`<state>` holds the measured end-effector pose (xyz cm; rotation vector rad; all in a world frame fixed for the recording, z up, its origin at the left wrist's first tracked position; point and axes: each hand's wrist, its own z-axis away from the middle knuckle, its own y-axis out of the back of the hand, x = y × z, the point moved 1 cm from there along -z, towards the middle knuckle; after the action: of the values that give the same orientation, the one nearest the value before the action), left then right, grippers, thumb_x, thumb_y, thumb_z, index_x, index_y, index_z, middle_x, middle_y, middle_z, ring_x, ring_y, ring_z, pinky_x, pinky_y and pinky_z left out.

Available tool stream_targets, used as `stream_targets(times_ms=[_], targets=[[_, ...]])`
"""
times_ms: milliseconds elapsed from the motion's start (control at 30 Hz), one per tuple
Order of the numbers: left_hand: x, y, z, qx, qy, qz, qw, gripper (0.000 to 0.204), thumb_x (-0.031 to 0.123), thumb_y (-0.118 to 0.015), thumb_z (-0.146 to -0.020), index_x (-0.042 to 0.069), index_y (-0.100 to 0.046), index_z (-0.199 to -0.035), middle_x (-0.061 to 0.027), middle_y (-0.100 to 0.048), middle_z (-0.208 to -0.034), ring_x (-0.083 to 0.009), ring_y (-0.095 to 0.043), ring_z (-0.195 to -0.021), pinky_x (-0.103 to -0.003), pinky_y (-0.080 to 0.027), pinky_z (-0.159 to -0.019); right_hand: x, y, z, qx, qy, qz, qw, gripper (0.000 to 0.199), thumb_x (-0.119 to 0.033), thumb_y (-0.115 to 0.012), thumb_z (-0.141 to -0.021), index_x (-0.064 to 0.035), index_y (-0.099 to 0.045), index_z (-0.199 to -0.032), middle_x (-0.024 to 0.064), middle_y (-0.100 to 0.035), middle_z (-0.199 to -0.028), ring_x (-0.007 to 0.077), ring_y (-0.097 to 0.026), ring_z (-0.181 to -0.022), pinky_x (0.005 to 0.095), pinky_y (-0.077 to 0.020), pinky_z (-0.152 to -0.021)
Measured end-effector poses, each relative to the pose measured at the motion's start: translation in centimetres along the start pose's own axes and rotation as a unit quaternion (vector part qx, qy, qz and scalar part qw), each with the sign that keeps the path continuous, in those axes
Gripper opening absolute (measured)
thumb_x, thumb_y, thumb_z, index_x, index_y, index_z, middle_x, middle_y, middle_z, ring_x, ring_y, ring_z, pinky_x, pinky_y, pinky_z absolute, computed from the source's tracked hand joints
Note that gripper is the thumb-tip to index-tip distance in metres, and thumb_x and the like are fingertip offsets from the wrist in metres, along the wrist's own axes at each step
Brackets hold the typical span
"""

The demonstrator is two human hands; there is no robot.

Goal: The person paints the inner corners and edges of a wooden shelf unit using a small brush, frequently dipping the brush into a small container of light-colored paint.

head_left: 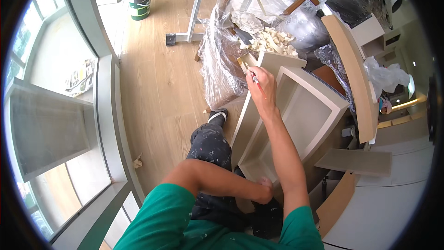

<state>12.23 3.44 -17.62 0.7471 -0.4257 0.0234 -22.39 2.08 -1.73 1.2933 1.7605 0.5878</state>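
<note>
Head view, looking down: the right hand point(262, 88) reaches far forward over a beige box-shaped cabinet unit point(305, 111) that stands open-faced in the middle of the scene. The fingers of this hand are closed around a thin brush with a red handle point(257, 84); the handle runs slantwise across the back of the fingers, its red end pointing near and right toward the wrist, while the working tip lies hidden at the far left, under the fingertips point(250, 71), right at the cabinet unit's far left corner. The brush is thus gripped between thumb and fingers, touching them along most of its visible length.

The left hand point(264, 190) is low and near, its forearm crossing from the left in front of the green shirt; it is curled into a loose fist that rests against the near end of the cabinet unit, and whether it holds anything cannot be told.

To the left of the unit lies a wood-plank floor point(162, 83), with the person's paint-spattered dark trouser leg point(210, 146) and shoe on it. Beyond the right hand, clear plastic sheeting point(222, 60) covers furniture, and a heap of pale chips point(270, 40) sits on it. Far left, another person's feet stand by a green and white tin point(139, 10).
</note>
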Motion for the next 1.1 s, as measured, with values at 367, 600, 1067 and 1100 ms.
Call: stream_targets(times_ms=[367, 600, 1067, 1100], targets=[[1.2, 1.3, 0.2, -0.033, 0.009, 0.013, 0.999, 0.047, 0.043, -0.061, -0.091, 0.013, -0.069, -0.128, -0.0127, -0.066, -0.131, -0.0326, -0.060, -0.123, -0.055, -0.042, -0.101, 0.8, -1.1, -0.7, 0.053, -0.014, 0.040, 0.998, 0.013, -0.009, -0.070, -0.089, 0.0012, -0.073, -0.095, 0.0182, -0.071, -0.079, 0.0337, -0.069, -0.069, 0.0418, -0.0523, -0.066], [1.4, 0.3, 0.5, 0.029, 0.013, -0.004, 0.999, 0.043, 0.036, -0.064, -0.090, 0.016, -0.069, -0.128, -0.0091, -0.069, -0.125, -0.0303, -0.065, -0.111, -0.052, -0.045, -0.095, 2.2, 1.0, -0.2, 0.032, -0.174, -0.129, 0.976, 0.014, -0.011, -0.070, -0.094, 0.0011, -0.075, -0.097, 0.0029, -0.071, -0.076, 0.0053, -0.058, -0.059, 0.0234, -0.0482, -0.055], [0.1, -4.0, 2.5, 0.213, -0.089, -0.205, 0.951, 0.033, 0.024, -0.071, -0.085, 0.011, -0.076, -0.114, -0.0072, -0.076, -0.096, -0.0294, -0.073, -0.080, -0.050, -0.053, -0.082, 2.7, 2.3, 3.0, 0.099, -0.176, -0.245, 0.948, 0.012, -0.007, -0.069, -0.096, 0.0045, -0.072, -0.099, 0.0031, -0.070, -0.078, 0.0051, -0.059, -0.063, 0.0216, -0.0478, -0.057], [-0.1, -3.6, 2.8, 0.194, -0.069, -0.174, 0.963, 0.034, 0.023, -0.072, -0.083, 0.010, -0.076, -0.113, -0.0074, -0.076, -0.094, -0.0291, -0.073, -0.079, -0.049, -0.053, -0.081, 2.5, 2.1, 3.1, 0.093, -0.169, -0.253, 0.948, 0.011, -0.006, -0.069, -0.096, 0.0047, -0.071, -0.098, 0.0018, -0.069, -0.078, 0.0049, -0.058, -0.064, 0.0215, -0.0469, -0.057]])
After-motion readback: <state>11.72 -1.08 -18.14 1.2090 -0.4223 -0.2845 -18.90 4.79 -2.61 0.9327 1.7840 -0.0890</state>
